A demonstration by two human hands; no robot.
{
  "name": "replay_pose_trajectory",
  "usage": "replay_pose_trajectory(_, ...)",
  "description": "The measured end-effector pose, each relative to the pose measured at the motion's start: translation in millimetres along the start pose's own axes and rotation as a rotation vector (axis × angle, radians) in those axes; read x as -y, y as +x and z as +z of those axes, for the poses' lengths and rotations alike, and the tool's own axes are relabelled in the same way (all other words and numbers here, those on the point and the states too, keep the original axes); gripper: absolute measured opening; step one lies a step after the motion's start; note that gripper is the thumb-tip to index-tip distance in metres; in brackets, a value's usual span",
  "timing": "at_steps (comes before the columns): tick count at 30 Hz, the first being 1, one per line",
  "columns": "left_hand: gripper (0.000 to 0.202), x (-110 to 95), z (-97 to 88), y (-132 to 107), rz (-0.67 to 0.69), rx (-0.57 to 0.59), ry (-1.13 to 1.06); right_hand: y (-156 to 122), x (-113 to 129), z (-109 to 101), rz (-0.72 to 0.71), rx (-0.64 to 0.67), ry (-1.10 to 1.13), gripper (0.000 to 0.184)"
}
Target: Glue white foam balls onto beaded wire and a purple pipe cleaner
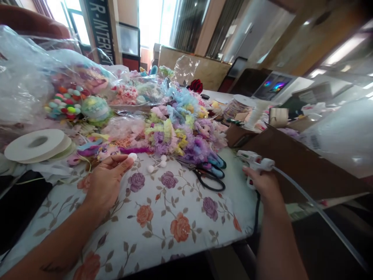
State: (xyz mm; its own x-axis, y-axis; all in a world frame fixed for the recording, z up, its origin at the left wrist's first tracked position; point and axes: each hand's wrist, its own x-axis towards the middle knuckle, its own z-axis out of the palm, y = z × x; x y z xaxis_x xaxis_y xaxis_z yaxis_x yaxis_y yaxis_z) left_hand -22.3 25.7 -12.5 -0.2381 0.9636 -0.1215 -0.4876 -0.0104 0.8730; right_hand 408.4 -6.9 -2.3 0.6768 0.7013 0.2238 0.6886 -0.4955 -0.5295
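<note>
Between the thumb and fingers of my left hand [109, 175] is a small white pom-pom [133, 156], held above the flowered tablecloth [163, 198]. My right hand [264, 181] is wrapped round the handle of a white hot glue gun [253, 158], whose nozzle points left. A long translucent glue stick [309, 198] sticks out of its back, and a dark cord hangs below. Several more white pom-poms [157, 163] lie on the cloth just right of my left hand. Scissors with black handles [210, 177] rest between my two hands, blades partly under ruffled fabric.
Pastel ruffled trim [177, 132] and a doll with purple hair [204, 130] are heaped at the back. A white ribbon spool [35, 144] stands left, near bagged coloured pom-poms [65, 103]. On the right are a brown cardboard box [291, 159] and a large plastic bag [346, 136].
</note>
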Motion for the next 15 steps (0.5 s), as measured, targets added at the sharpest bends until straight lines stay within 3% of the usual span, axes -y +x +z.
replay_pose_trajectory(5, 0.024, -3.6, -0.6, 6.1, 0.005, -0.032, -0.03, 11.9, 4.0, 11.6, 0.108, 0.073, -0.036, 0.024)
replay_pose_trajectory(8, 0.027, -7.5, -0.8, 9.9, 0.024, -0.058, -0.059, -1.4, 14.9, 0.5, 0.076, 0.133, -0.142, 0.037)
replay_pose_trajectory(10, 0.029, -10.9, -0.3, 11.5, 0.033, -0.087, -0.074, -17.4, 22.6, -11.7, -0.001, 0.215, -0.342, 0.05)
replay_pose_trajectory(13, 0.028, -16.9, 0.6, 13.4, 0.025, -0.1, -0.102, -48.7, 35.7, -23.1, 0.04, 0.155, -0.601, 0.045)
replay_pose_trajectory(14, 0.027, -18.9, 0.7, 14.1, 0.028, -0.107, -0.112, -60.1, 41.8, -22.6, -0.001, 0.058, -0.614, 0.041)
replay_pose_trajectory(15, 0.026, -20.7, 0.6, 14.7, 0.032, -0.112, -0.12, -71.7, 49.7, -19.6, -0.164, -0.039, -0.542, 0.04)
